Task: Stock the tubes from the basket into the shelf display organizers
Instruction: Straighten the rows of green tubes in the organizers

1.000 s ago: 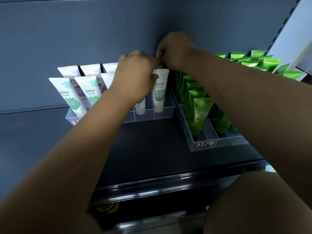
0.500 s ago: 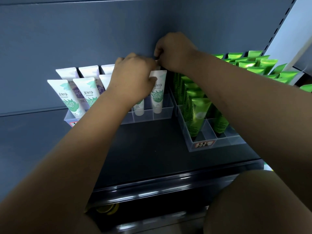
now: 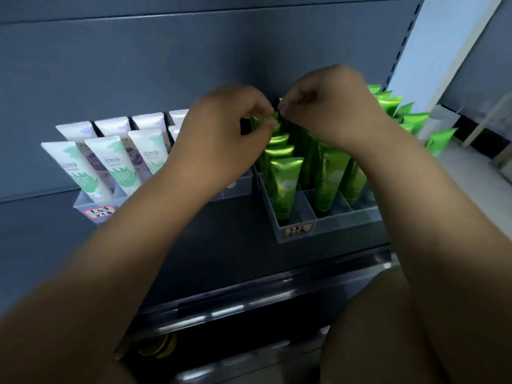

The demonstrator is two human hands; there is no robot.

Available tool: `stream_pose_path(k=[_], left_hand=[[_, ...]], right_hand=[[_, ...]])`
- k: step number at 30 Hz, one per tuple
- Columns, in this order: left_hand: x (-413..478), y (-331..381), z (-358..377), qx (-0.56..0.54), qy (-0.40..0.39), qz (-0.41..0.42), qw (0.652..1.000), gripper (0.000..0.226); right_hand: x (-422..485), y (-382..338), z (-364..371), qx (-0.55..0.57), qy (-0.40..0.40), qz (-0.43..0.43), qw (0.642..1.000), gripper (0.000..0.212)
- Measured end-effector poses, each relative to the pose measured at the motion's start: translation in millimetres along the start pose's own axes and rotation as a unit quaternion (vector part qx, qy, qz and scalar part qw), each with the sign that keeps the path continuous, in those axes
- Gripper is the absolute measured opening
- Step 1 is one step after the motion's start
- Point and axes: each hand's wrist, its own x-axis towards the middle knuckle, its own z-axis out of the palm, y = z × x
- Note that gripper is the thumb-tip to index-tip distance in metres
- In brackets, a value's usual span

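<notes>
Upper centre of the frame, my left grip (image 3: 221, 139) and right grip (image 3: 332, 112) both pinch the flat crimped end of a green tube (image 3: 271, 118), which stands at the back of the clear organizer (image 3: 327, 227) on the shelf (image 3: 221, 234). It looks light, soft-bodied and glossy, so likely slippery. The stiff crimp seems the safest hold.

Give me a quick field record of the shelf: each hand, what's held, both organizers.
left hand: pinches the crimped top of a rear green tube
right hand: fingers curled at the same tube's top; grip too blurred to tell
right organizer: clear, labelled, green tubes standing in its cells
left organizer: clear, labelled, holds white tubes leaning back
shelf: dark, bears both organizers
basket: not in view
</notes>
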Motion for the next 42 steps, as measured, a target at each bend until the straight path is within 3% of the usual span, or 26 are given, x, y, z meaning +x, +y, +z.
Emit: stream_pose_path(k=[3,8,12,17,27,42], left_hand=[[-12.5,12.3,11.6,-0.048,-0.045,-0.074,0.995,0.008],[-26.7,21.9,22.0,0.027,-0.103,-0.042,0.993,0.014],[-30.1,27.6,25.0,0.074,-0.102,-0.013,0.992,0.015],[-37.6,21.0,26.9,0.053,-0.096,-0.017,0.994,0.021],[-50.2,6.3,40.6,-0.091,-0.067,-0.132,0.985,0.020],[-51.2,4.7,40.2,-0.072,-0.057,-0.112,0.989,0.020]], right_hand=[[-13.1,7.1,-1.4,-0.003,-0.042,-0.008,0.999,0.012],[-27.1,15.6,-0.6,-0.012,-0.081,-0.022,0.996,0.011],[-29.5,12.5,-0.1,-0.023,-0.086,-0.023,0.996,0.012],[-32.6,5.3,1.0,-0.032,-0.100,-0.022,0.994,0.014],[-31.3,1.0,2.0,-0.052,-0.111,-0.023,0.992,0.016],[-29.8,8.2,12.5,0.013,-0.073,-0.016,0.997,0.011]])
